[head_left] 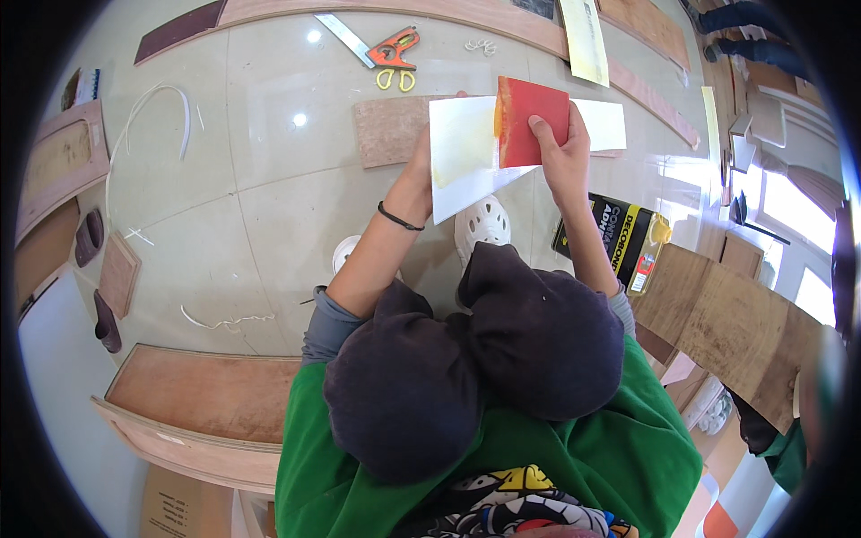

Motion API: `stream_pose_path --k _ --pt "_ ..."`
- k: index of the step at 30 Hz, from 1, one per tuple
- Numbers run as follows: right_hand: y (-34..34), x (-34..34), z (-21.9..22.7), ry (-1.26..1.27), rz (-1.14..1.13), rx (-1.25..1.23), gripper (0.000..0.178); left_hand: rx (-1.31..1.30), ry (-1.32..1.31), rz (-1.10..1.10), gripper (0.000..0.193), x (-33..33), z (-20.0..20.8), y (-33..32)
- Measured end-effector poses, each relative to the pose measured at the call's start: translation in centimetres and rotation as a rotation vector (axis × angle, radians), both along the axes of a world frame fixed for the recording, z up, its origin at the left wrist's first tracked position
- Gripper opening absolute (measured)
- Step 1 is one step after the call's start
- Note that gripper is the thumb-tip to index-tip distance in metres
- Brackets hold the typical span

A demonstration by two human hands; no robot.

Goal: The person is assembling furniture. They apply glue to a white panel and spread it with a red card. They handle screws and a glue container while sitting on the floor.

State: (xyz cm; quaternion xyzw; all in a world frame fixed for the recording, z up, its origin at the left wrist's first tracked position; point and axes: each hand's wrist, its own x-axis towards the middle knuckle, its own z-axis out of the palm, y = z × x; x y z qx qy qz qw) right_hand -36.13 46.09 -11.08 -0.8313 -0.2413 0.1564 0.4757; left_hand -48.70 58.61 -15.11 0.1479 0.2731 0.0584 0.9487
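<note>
A white sheet (pixel 462 179) with faint yellowish smears is held up above the floor by my left hand (pixel 420 157). That hand grips the sheet's left side, most of its fingers hidden behind it. In my right hand (pixel 567 160) is a flat red piece (pixel 536 112), the thumb pressed on its face. Its left edge carries an amber, glue-like coating and lies against or just over the white sheet; I cannot tell which. Below the sheet, a wooden board (pixel 386 134) lies on the tiles. Beside my right forearm rests a black-and-yellow can (pixel 619 238) with a yellow cap.
Yellow-handled scissors (pixel 395 81) and an orange-handled square with a metal blade (pixel 359 47) lie ahead. Long wooden strips (pixel 404 16) cross the far floor. A wooden tray-like panel (pixel 206 394) is at left, wooden boards (pixel 717 305) at right. Another person's legs (pixel 753 36) show far right.
</note>
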Motion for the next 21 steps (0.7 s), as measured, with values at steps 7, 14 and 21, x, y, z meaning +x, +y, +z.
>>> stream_pose_path --k 7,14,21 --pt "1.0 -1.0 0.8 -0.085 0.034 -0.015 0.032 0.01 0.002 -0.084 0.046 0.4 -0.3 -0.9" --pt "4.3 -4.7 6.1 -0.052 0.194 -0.009 0.036 -0.066 -0.082 -0.03 0.045 1.3 -0.4 -1.4" --pt "-0.2 -1.9 6.4 0.246 -0.051 0.203 0.042 -0.171 -0.166 -0.008 0.047 0.4 -1.0 -1.0"
